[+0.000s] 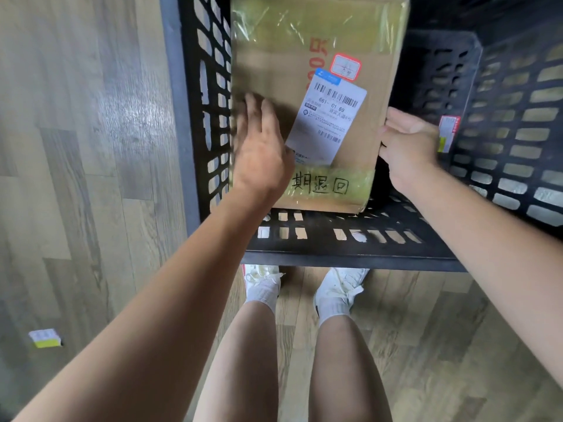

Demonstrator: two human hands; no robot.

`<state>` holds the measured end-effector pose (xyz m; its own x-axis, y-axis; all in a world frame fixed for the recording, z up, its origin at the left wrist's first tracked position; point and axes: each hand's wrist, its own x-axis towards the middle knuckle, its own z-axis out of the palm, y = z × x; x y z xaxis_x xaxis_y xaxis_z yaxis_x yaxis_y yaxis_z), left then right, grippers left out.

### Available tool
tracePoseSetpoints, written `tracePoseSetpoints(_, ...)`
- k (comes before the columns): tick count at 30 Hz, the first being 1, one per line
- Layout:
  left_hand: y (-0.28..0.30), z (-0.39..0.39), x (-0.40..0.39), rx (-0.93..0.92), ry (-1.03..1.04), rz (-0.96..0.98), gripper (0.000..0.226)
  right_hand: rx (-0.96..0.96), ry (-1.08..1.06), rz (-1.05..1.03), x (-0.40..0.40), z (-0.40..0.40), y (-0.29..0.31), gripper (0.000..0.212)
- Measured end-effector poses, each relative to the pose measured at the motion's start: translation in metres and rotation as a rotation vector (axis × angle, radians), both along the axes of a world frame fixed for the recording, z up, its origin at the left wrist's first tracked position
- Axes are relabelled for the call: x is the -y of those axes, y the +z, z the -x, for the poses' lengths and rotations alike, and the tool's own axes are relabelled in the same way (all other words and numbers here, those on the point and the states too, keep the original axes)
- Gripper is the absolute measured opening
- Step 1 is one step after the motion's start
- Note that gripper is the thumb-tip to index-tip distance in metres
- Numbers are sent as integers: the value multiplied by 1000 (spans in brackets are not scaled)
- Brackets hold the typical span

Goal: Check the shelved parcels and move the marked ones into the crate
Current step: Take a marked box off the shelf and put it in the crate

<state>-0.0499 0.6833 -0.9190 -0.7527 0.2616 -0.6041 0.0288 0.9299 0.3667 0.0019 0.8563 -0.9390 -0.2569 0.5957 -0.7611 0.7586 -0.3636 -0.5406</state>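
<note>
The marked parcel (304,86) sits inside the black crate (350,254), against its left wall, long axis running away. Right hand (408,147) pinches its right edge; left hand (262,147) rests flat, fingers spread.

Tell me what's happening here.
A person stands over a black plastic crate on a wood-look floor, lowering a cardboard parcel into it. The right hand grips the parcel's right edge; the left hand lies open against its face beside the shipping label. Handwritten marking shows near its bottom edge.
</note>
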Motion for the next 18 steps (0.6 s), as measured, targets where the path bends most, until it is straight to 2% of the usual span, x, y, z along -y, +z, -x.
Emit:
tracePoseSetpoints(6, -5, -3, -4, 80, -95, 39, 72, -4, 38, -3, 0, 1, -3, 35)
tracePoseSetpoints(9, 1, -2, -6, 100, -59, 27, 71, -35, 152, 19, -2, 1, 3, 32)
tracePoseSetpoints(11, 8, 0, -9, 91, -59, 12, 68, -34, 246, -9, -5, 1, 11, 38)
tracePoseSetpoints(14, 27, 5, -12, 89, -65, -8, 65, -29, 348, -44, -9, 0, 34, 52)
tracePoseSetpoints(18, 73, 12, -23, 62, -63, -73, 58, -95, 475, -87, -17, 1, 90, 54)
